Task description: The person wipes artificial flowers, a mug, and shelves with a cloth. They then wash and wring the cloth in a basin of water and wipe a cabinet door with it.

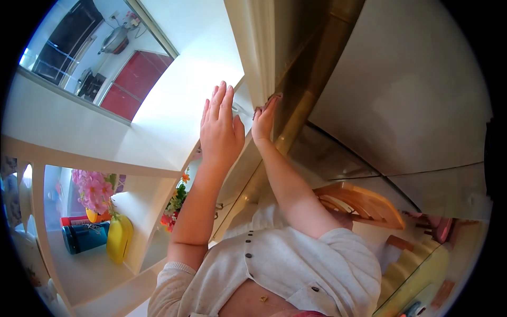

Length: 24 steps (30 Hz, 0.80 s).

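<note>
Head view, and filling 2 o'clock we have a broad greyish panel [406,95], dark seams crossing its lower part. Over from 8 to 10 o'clock, here's a white shelf unit [153,206]. Down at 6 sits the person's pale buttoned shirt [285,253]. At 10, a framed glass pane [100,58] shows red cabinet doors [129,84]. Cream trim [254,42] runs down from 12 o'clock, and at 4 there's a slatted wooden chair [369,203].

Hands now, well clear of each other! Left hand [219,132], at 10 o'clock near the middle, is held flat, fingers straight and close together, gripping nothing; whether it touches the white surface behind, can't tell. Toward 8 and 9, pink flowers [94,191] rise from a yellow vase [120,239] beside a teal container [87,236].

Just past 12, the right hand [263,124] clutches a cloth [275,99] at the trim's edge: dusky pinkish-brown, crumpled, bunched small, mostly hidden by fingers.
</note>
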{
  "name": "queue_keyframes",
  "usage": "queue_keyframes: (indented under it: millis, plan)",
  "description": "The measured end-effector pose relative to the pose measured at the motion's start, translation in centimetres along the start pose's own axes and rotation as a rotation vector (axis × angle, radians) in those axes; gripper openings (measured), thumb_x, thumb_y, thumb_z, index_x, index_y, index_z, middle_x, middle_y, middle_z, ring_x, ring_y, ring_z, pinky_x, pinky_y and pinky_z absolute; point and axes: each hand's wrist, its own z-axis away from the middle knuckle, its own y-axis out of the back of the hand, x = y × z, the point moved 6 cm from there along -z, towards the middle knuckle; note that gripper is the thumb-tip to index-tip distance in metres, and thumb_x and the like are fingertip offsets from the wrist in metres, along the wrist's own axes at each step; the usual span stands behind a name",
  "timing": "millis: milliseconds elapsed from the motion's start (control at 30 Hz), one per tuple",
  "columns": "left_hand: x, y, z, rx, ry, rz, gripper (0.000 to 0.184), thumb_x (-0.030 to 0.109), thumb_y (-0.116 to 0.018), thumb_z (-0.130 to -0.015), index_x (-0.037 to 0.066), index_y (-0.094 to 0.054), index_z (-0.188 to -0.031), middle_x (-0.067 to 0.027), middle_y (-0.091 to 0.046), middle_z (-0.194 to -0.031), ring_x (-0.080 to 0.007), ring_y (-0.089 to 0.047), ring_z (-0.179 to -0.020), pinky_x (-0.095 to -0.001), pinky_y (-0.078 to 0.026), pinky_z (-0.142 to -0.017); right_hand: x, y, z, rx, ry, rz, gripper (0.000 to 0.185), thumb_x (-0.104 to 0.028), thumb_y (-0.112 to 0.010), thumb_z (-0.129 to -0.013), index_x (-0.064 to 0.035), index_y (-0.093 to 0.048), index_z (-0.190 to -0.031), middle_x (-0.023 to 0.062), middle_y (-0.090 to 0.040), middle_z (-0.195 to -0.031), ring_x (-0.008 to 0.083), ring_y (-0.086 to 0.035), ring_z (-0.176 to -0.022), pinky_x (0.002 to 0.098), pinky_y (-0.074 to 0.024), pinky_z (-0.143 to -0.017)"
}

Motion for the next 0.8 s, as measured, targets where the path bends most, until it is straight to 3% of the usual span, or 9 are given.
queue_keyframes:
  millis: [133, 200, 333, 400, 467, 533, 600, 700, 800]
  plan:
    - [0.5, -0.3, 1.3, -0.032, -0.011, -0.013, 0.058, -0.002, -0.052, -0.085, 0.004, -0.043, -0.142, -0.0159, -0.043, -0.148, -0.0344, -0.042, -0.137, -0.0480, -0.031, -0.113, 2.8, -0.8, 1.2, 0.054, -0.163, 0.097, 0.079, -0.001, -0.057, -0.088, 0.0023, -0.010, -0.152, 0.0278, -0.020, -0.156, 0.0397, -0.029, -0.142, 0.0405, -0.0264, -0.116]
    - [0.6, 0.0, 2.1, -0.010, -0.024, 0.024, 0.056, -0.003, -0.051, -0.083, 0.002, -0.046, -0.138, -0.0173, -0.046, -0.146, -0.0345, -0.043, -0.135, -0.0479, -0.033, -0.113, 6.0, -1.0, 2.0, -0.034, -0.428, 0.128, 0.064, -0.002, -0.055, -0.088, 0.0012, -0.030, -0.147, 0.0264, -0.040, -0.147, 0.0356, -0.046, -0.131, 0.0387, -0.0385, -0.107]
    - [0.3, 0.7, 4.3, 0.052, -0.071, 0.108, 0.054, -0.009, -0.049, -0.078, -0.001, -0.053, -0.132, -0.0182, -0.053, -0.138, -0.0352, -0.050, -0.129, -0.0465, -0.039, -0.108, 9.3, 4.0, 3.1, 0.124, -1.013, -0.483, 0.033, 0.001, -0.052, -0.086, -0.0005, -0.064, -0.116, 0.0167, -0.070, -0.106, 0.0294, -0.067, -0.097, 0.0363, -0.0516, -0.085]
    - [0.3, 0.8, 5.3, 0.089, -0.058, 0.183, 0.055, -0.013, -0.047, -0.077, -0.001, -0.055, -0.130, -0.0177, -0.056, -0.134, -0.0360, -0.053, -0.126, -0.0441, -0.043, -0.105, 6.8, 7.3, 2.7, 0.103, -0.425, 0.071, 0.038, 0.003, -0.049, -0.085, -0.0012, -0.063, -0.120, 0.0149, -0.070, -0.104, 0.0262, -0.067, -0.096, 0.0355, -0.0530, -0.080]
    - [-0.5, -0.4, 6.8, 0.028, -0.009, 0.239, 0.055, -0.013, -0.047, -0.077, 0.000, -0.055, -0.129, -0.0178, -0.056, -0.134, -0.0358, -0.053, -0.126, -0.0419, -0.044, -0.103, 4.7, 7.8, 3.6, -0.012, -0.416, 0.119, 0.040, 0.004, -0.048, -0.084, -0.0010, -0.062, -0.121, 0.0148, -0.068, -0.106, 0.0260, -0.067, -0.096, 0.0343, -0.0532, -0.079]
    - [-0.9, -1.8, 8.2, 0.003, 0.041, 0.247, 0.055, -0.012, -0.048, -0.077, 0.000, -0.055, -0.129, -0.0177, -0.055, -0.135, -0.0359, -0.052, -0.127, -0.0415, -0.045, -0.103, 3.3, 6.4, 4.5, -0.199, -0.463, -0.008, 0.047, 0.004, -0.047, -0.083, -0.0057, -0.060, -0.127, 0.0202, -0.066, -0.114, 0.0331, -0.067, -0.098, 0.0383, -0.0523, -0.086]
    - [-1.2, -3.0, 9.2, -0.076, 0.105, 0.215, 0.054, -0.011, -0.049, -0.077, 0.000, -0.054, -0.130, -0.0175, -0.054, -0.137, -0.0360, -0.050, -0.128, -0.0416, -0.046, -0.102, 5.9, 4.1, 5.2, -0.242, -0.414, 0.003, 0.048, 0.005, -0.044, -0.083, -0.0050, -0.059, -0.128, 0.0214, -0.062, -0.120, 0.0362, -0.063, -0.105, 0.0395, -0.0497, -0.091]
    - [-1.7, -4.3, 10.8, -0.164, 0.135, 0.216, 0.058, -0.009, -0.049, -0.077, 0.002, -0.051, -0.134, -0.0170, -0.050, -0.141, -0.0361, -0.047, -0.131, -0.0423, -0.043, -0.105, 6.4, 0.7, 6.4, -0.394, -0.055, 0.238, 0.042, 0.001, -0.045, -0.090, -0.0030, -0.056, -0.129, 0.0211, -0.058, -0.124, 0.0360, -0.055, -0.117, 0.0399, -0.0445, -0.098]
    - [-2.1, -4.6, 11.7, -0.230, 0.158, 0.197, 0.061, -0.008, -0.049, -0.077, 0.005, -0.049, -0.137, -0.0159, -0.048, -0.144, -0.0355, -0.046, -0.132, -0.0416, -0.043, -0.105, 5.8, -0.5, 7.9, -0.470, -0.272, 0.333, 0.043, -0.007, -0.040, -0.095, -0.0102, -0.051, -0.137, 0.0215, -0.053, -0.132, 0.0369, -0.052, -0.122, 0.0426, -0.0442, -0.101]
